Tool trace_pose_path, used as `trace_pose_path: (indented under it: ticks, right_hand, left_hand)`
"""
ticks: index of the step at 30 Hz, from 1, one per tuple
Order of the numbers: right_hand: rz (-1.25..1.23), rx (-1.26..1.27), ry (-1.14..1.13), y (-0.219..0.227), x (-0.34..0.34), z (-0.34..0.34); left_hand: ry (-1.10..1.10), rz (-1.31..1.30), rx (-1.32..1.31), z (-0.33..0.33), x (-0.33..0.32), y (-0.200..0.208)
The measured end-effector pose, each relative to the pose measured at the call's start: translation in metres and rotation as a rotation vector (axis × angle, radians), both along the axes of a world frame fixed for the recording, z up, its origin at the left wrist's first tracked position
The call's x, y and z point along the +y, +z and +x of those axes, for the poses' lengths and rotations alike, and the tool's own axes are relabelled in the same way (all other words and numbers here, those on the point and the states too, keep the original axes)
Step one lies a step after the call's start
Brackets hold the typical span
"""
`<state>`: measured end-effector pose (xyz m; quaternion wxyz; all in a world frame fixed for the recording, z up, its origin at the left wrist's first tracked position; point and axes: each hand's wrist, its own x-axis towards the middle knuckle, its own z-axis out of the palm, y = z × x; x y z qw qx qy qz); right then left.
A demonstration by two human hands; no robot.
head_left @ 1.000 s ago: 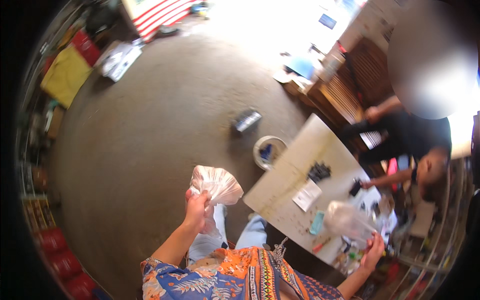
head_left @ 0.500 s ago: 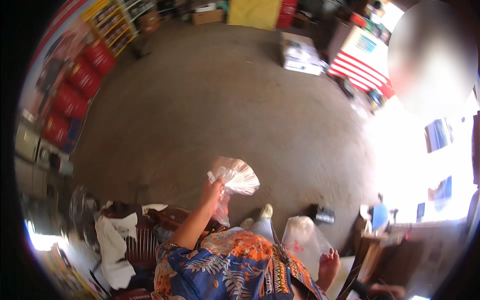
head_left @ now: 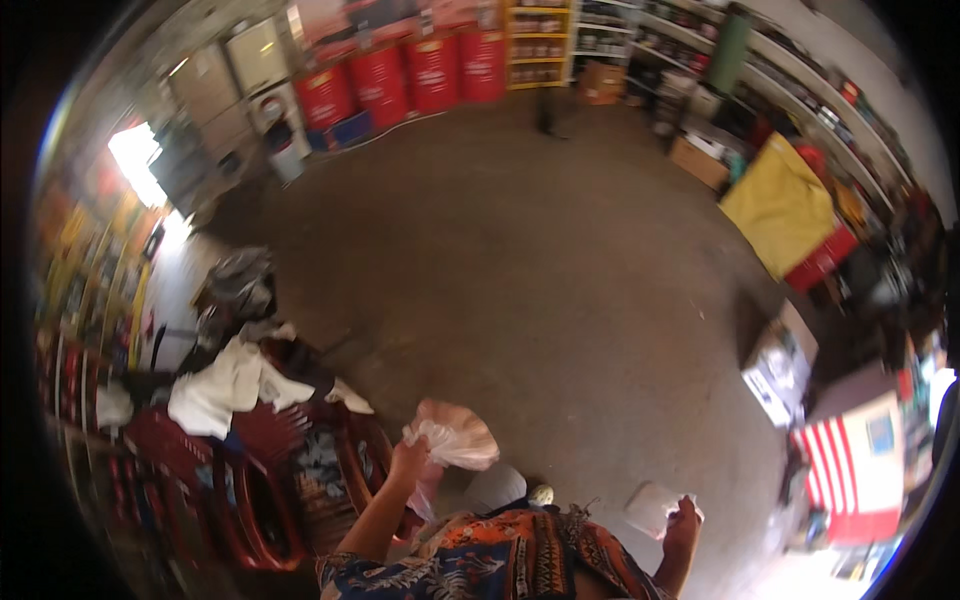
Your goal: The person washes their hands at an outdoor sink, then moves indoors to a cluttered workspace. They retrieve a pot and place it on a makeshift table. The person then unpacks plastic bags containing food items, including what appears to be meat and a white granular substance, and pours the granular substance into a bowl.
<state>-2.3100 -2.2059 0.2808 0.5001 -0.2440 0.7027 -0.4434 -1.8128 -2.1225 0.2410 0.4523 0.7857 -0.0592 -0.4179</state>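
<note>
My left hand is raised in front of me and grips a crumpled clear plastic bag that puffs out to the right of the fingers. My right hand hangs low at my right side and holds a second pale plastic bag by its edge. Between the two arms my patterned orange and blue shirt fills the lower edge. Both hands are over the bare concrete floor.
Red plastic chairs draped with white cloth stand close on my left. Red drums line the far wall, shelves run along the right, with a yellow sheet, a cardboard box and a striped flag.
The view has swung round the room from a table and another person to the chairs and drums. Both hands keep their bags; the left stays raised, the right stays low.
</note>
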Motion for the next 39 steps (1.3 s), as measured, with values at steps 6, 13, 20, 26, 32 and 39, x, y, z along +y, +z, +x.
trace_pose_path:
  ticks: [6,13,20,26,32,39]
  right_hand:
    - [-0.004,-0.219,0.073,0.005,-0.136,-0.009]
    - [-0.04,-0.387,0.055,0.011,-0.244,0.039]
    - [-0.054,-0.505,0.474,0.036,-0.389,0.138]
    - [0.083,-0.563,0.587,0.064,-0.422,0.272]
    - [0.232,-0.542,0.758,-0.001,-0.44,0.384]
    - [0.344,-0.607,0.87,0.003,-0.454,0.505]
  left_hand:
    - [0.309,0.053,-0.033,-0.026,0.024,0.028]
    - [0.537,-0.015,-0.052,-0.032,0.013,-0.038]
    - [0.733,-0.254,0.009,0.002,-0.041,0.012]
    - [0.807,-0.347,0.102,0.04,-0.077,0.046]
    - [0.891,-0.231,0.112,0.07,-0.066,0.022]
    - [1.071,-0.232,-0.044,0.109,-0.093,0.053]
